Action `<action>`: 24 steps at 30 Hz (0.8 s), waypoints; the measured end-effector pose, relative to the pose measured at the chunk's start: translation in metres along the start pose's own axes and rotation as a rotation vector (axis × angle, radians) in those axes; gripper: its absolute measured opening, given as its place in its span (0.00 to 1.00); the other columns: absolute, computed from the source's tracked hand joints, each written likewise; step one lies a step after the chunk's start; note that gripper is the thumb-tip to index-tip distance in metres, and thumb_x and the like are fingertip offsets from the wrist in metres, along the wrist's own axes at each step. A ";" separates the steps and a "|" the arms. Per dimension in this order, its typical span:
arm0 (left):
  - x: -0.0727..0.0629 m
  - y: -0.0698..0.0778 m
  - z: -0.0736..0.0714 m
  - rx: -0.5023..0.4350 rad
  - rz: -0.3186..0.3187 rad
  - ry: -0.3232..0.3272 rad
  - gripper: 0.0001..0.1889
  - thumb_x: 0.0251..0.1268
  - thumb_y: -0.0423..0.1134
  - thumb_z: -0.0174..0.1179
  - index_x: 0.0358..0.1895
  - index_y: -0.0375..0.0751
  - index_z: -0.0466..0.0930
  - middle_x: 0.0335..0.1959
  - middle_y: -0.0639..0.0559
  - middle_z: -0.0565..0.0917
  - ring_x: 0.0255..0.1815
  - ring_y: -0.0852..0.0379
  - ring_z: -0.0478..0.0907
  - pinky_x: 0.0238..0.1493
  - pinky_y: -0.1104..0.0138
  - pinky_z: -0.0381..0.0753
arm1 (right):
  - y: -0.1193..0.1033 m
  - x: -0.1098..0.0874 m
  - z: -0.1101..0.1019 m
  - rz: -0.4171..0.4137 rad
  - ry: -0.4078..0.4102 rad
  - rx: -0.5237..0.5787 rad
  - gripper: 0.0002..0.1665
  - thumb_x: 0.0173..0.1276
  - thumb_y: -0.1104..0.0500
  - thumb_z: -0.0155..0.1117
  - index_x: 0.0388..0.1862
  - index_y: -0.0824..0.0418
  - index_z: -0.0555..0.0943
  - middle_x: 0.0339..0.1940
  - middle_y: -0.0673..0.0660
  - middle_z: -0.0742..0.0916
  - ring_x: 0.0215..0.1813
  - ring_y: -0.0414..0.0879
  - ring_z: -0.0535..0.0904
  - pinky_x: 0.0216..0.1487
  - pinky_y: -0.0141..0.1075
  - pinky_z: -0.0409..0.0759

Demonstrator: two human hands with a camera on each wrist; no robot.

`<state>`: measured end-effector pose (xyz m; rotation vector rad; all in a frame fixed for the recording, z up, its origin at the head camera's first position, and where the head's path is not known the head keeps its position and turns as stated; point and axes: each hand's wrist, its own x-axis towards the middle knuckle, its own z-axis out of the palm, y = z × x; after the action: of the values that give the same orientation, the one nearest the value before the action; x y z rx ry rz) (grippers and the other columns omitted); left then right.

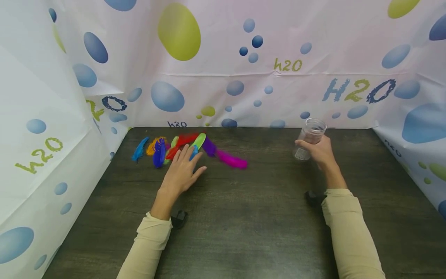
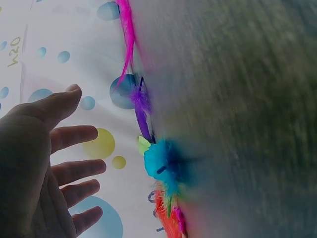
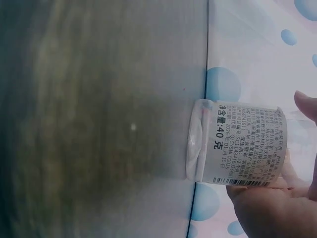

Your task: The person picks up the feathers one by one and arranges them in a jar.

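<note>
My right hand (image 1: 319, 152) grips a clear, lidless jar (image 1: 311, 133) around its side, at the back right of the table. A white printed label (image 3: 247, 144) wraps the jar's lower part in the right wrist view. My left hand (image 1: 182, 168) hovers with fingers spread just in front of several coloured feathers and holds nothing. Nearest its fingertips are a light blue feather (image 2: 161, 161) and a red feather (image 1: 179, 145). A purple feather (image 1: 209, 146) and a magenta feather (image 1: 231, 159) trail off to the right. Part of the pile is hidden behind the fingers.
A dark wood-grain table (image 1: 244, 224) lies under both arms. At the pile's left are a blue feather (image 1: 140, 149), an orange feather (image 1: 153, 145) and a dark blue feather (image 1: 159, 153). A white sheet (image 1: 223, 58) with bubble prints walls the back and sides.
</note>
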<state>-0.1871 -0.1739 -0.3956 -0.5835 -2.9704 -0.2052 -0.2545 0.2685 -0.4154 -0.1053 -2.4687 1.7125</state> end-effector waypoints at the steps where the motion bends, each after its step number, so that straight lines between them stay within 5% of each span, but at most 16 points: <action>1: 0.000 0.000 0.000 -0.002 -0.002 0.002 0.29 0.80 0.53 0.55 0.73 0.38 0.72 0.77 0.32 0.65 0.82 0.33 0.52 0.80 0.40 0.53 | 0.000 0.000 0.000 -0.003 0.002 0.002 0.34 0.70 0.60 0.71 0.68 0.73 0.70 0.55 0.56 0.78 0.48 0.34 0.74 0.51 0.31 0.73; 12: 0.002 0.000 0.000 0.004 0.000 -0.007 0.29 0.80 0.54 0.55 0.74 0.39 0.71 0.78 0.33 0.65 0.83 0.34 0.51 0.80 0.40 0.52 | -0.005 -0.005 0.004 -0.009 0.023 0.012 0.36 0.69 0.57 0.73 0.69 0.71 0.69 0.54 0.53 0.78 0.50 0.37 0.74 0.55 0.36 0.74; 19: 0.001 -0.001 0.001 -0.003 -0.010 -0.004 0.29 0.80 0.54 0.55 0.73 0.38 0.73 0.77 0.32 0.66 0.82 0.33 0.53 0.80 0.40 0.52 | -0.005 -0.006 0.003 0.017 0.009 0.008 0.41 0.70 0.56 0.72 0.73 0.72 0.66 0.63 0.64 0.76 0.54 0.41 0.73 0.67 0.54 0.73; 24: 0.001 -0.001 0.000 -0.009 -0.018 0.001 0.29 0.80 0.54 0.55 0.73 0.39 0.73 0.77 0.33 0.65 0.82 0.33 0.52 0.80 0.40 0.52 | -0.005 -0.004 0.004 0.017 0.005 0.002 0.40 0.70 0.55 0.72 0.73 0.72 0.66 0.61 0.62 0.76 0.54 0.41 0.73 0.67 0.54 0.73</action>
<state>-0.1880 -0.1747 -0.3953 -0.5584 -2.9766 -0.2209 -0.2506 0.2627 -0.4119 -0.1303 -2.4701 1.7188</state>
